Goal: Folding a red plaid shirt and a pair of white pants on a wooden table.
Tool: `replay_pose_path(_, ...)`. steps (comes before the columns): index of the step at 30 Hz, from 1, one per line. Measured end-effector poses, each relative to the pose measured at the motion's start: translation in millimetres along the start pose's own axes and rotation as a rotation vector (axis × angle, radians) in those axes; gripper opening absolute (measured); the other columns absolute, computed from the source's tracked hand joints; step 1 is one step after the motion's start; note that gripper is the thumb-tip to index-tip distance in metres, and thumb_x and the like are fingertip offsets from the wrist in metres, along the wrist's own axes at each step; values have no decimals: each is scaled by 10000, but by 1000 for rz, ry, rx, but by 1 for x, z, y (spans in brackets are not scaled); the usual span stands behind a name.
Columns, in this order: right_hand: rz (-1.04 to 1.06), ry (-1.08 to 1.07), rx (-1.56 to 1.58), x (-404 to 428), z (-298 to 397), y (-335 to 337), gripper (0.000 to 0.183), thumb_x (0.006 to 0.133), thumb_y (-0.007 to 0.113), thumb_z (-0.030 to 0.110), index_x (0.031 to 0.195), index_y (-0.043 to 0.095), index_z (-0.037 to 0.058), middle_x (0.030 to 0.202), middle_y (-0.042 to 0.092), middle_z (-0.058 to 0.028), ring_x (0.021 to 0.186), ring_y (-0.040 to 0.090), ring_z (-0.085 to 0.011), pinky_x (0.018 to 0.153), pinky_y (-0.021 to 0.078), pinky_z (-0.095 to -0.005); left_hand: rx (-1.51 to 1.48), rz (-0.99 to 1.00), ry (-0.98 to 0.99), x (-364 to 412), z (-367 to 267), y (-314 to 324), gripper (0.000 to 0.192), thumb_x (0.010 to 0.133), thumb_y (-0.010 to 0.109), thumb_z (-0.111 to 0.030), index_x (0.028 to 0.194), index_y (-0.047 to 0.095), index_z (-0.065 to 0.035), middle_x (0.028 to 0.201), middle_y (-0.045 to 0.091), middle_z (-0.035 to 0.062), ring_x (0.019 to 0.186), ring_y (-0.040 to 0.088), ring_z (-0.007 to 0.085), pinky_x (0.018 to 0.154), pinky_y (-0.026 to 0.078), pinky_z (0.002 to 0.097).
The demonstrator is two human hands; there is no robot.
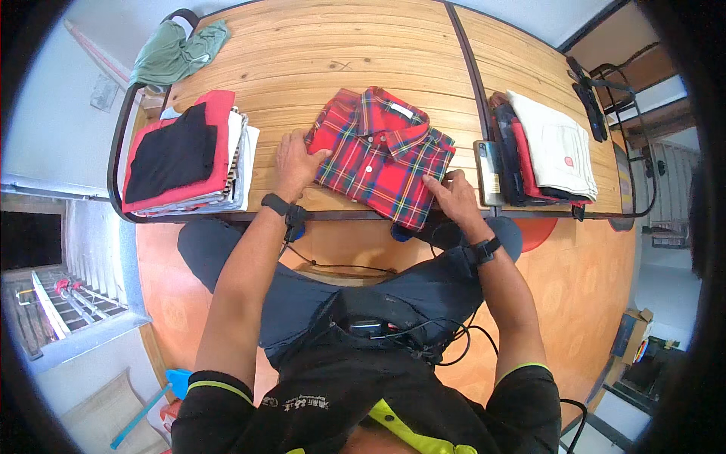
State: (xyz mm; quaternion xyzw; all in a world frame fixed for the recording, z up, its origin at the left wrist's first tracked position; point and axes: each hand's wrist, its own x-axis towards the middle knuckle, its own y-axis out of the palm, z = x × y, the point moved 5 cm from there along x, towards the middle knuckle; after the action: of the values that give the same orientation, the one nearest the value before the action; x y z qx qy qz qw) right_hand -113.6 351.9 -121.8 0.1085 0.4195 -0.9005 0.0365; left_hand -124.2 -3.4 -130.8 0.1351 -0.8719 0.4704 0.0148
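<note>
A folded red plaid shirt [374,164] lies collar-side away from me on the slatted wooden table, buttons facing up. Its lower corner reaches over the table's front edge. At the shirt's left edge is my left hand [296,162], thumb on the cloth and fingers along the side. My right hand [458,198] has the lower right edge, with its thumb on top and the other fingers curled, partly hidden. A white label [401,110] shows inside the collar.
Left of the shirt stands a stack of folded clothes topped by a black garment [176,153]. Folded trousers [550,147] top another pile at right, beside a smartphone [488,173]. A green cloth [176,54] hangs over the far left corner. Dark metal rails [113,159] edge the table.
</note>
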Motion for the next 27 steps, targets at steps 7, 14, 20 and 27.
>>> replay_pose_path(7,44,150,201,8,-19,25,571,756,836,362,996,588,-93,906,693,-234,840,690,-306,728,541,-411,-145,213,-212,6,-1,4,530,739,861,-296,1125,657,4,1032,716,200,980,687,345,850,529,423)
replay_pose_path(14,80,31,365,12,-10,26,433,760,773,221,1014,603,-87,898,692,-140,785,657,-186,689,535,-345,-287,286,-159,-12,7,6,527,775,765,-310,1180,642,3,972,718,220,917,698,358,819,537,463)
replay_pose_path(20,220,240,562,7,1,23,416,834,768,165,1129,586,-65,1025,696,-160,888,687,-213,774,565,-362,-534,227,-386,-16,6,22,488,804,779,-234,1186,614,22,1033,707,191,951,690,293,845,545,400)
replay_pose_path(27,318,167,999,10,40,26,319,856,668,26,1160,595,-42,1076,694,-119,937,677,-211,880,540,-352,-774,161,-203,6,24,2,402,839,742,-34,1191,570,57,1025,697,128,898,668,178,793,556,310)
